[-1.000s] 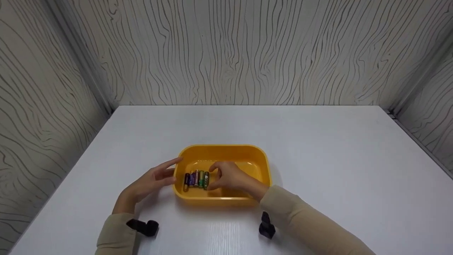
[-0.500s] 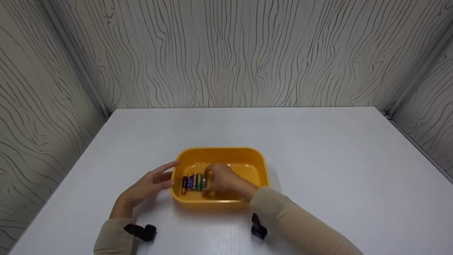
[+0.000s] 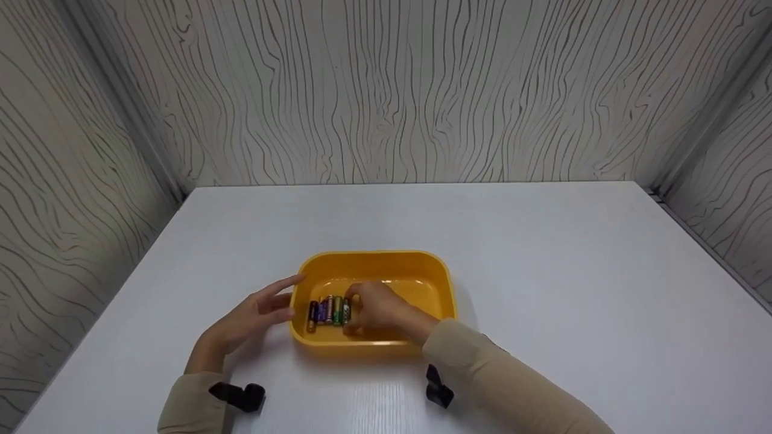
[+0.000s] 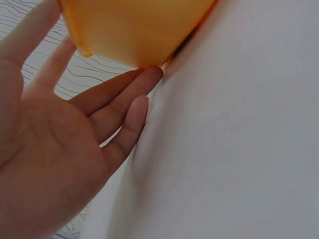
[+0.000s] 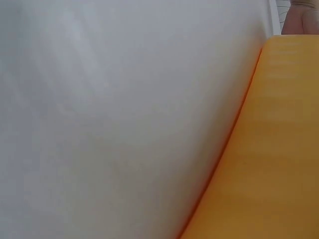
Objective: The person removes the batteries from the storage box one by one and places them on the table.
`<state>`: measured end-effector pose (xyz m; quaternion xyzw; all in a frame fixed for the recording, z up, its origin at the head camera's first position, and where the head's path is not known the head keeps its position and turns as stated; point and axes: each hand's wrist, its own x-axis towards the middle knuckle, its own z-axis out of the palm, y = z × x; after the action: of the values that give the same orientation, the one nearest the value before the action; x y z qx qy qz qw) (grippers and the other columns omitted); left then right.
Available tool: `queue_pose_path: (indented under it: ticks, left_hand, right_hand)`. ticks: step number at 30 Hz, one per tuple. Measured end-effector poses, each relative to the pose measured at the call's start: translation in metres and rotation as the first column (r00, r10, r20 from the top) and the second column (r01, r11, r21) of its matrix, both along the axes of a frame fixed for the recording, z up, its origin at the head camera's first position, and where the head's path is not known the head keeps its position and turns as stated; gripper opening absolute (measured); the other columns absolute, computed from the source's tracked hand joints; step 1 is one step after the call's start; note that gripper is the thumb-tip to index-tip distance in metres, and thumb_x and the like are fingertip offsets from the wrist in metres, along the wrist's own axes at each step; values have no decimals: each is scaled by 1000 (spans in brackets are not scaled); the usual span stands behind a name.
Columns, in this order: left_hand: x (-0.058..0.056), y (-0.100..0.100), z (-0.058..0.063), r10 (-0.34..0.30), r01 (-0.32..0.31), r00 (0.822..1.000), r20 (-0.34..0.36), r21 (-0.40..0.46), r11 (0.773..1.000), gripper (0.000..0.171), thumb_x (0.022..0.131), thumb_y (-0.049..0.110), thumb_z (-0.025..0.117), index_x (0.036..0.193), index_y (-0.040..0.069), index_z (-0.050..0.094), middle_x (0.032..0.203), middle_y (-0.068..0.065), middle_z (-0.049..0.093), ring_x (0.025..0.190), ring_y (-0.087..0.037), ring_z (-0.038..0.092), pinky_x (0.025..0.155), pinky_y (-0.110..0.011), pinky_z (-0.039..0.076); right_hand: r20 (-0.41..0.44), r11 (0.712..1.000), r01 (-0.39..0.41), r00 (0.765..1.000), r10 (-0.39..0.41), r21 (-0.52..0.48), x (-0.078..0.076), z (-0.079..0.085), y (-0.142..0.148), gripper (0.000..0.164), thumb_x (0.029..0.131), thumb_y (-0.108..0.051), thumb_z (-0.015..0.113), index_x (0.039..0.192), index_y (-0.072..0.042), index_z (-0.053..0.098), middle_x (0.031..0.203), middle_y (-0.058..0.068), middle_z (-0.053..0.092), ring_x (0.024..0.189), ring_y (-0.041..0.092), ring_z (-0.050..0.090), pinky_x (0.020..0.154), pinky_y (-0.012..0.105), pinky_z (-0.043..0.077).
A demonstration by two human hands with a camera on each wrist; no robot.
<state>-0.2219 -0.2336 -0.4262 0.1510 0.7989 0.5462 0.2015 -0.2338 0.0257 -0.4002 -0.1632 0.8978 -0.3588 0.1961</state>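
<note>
In the head view a yellow plastic bin (image 3: 374,343) holds several batteries in a side-by-side row at its left end. Leftmost lies a dark battery with a copper end (image 3: 312,316), then purple (image 3: 322,312) and pink ones, then a green-and-yellow battery (image 3: 338,310). My right hand (image 3: 377,304) reaches over the front rim and pinches the rightmost battery (image 3: 346,311), green and white, by its two ends between thumb and index finger. My left hand (image 3: 250,313) has its fingers spread against the bin's left wall, fingertips at the bin in the left wrist view.
The bin stands on a white table (image 3: 543,271). Wood-patterned panels (image 3: 386,90) rise behind and at both sides. Black wrist-camera mounts (image 3: 241,396) hang at both sleeves. The right wrist view shows mostly tabletop and the bin's outer wall (image 5: 269,149).
My right hand has moved slightly left, its thumb and index finger closing in on the rightmost battery's ends. My left hand stays at the bin's left wall. The head view has shifted a little.
</note>
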Motion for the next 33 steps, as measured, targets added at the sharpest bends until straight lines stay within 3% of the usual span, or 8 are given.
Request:
queue_pose_path:
  ticks: [6,13,20,27,33]
  left_hand:
    - [1,0,0,-6,6,1000,6,4,1000,64,97,29,57,153,24,27,157,-19,32,145,-41,32,117,-62,26]
    - [1,0,1,17,-17,1000,23,-4,1000,64,96,30,58,152,27,28,159,-16,29,146,-41,30,117,-63,24]
    - [0,1,2,23,-23,999,31,-9,1000,64,96,32,58,152,27,28,160,-15,26,147,-41,28,117,-65,22]
    - [1,1,3,21,-21,1000,23,-14,1000,64,96,32,58,153,27,27,160,-15,27,147,-41,29,117,-65,23]
    - [2,1,2,32,-31,999,26,-26,999,65,95,33,59,152,27,28,159,-15,29,146,-41,30,116,-65,23]
  right_hand:
    - [-53,998,-41,998,43,38,-1,1,0,50,73,-18,83,118,-6,65,95,4,69,77,12,55,74,27,53]
    - [-24,999,-31,999,31,12,-4,4,3,56,73,-21,84,123,-8,63,87,0,64,74,12,51,65,23,46]
    - [-92,997,-77,993,75,-19,-4,13,8,56,71,-24,85,120,-5,64,73,-2,53,63,10,45,53,20,37]
    - [-126,993,-112,986,108,-25,0,21,11,55,76,-24,82,124,-5,62,65,-3,49,58,9,43,51,20,34]
    - [-137,987,-137,983,125,-86,5,28,19,56,78,-24,80,126,-4,61,59,-5,44,54,9,39,50,19,32]
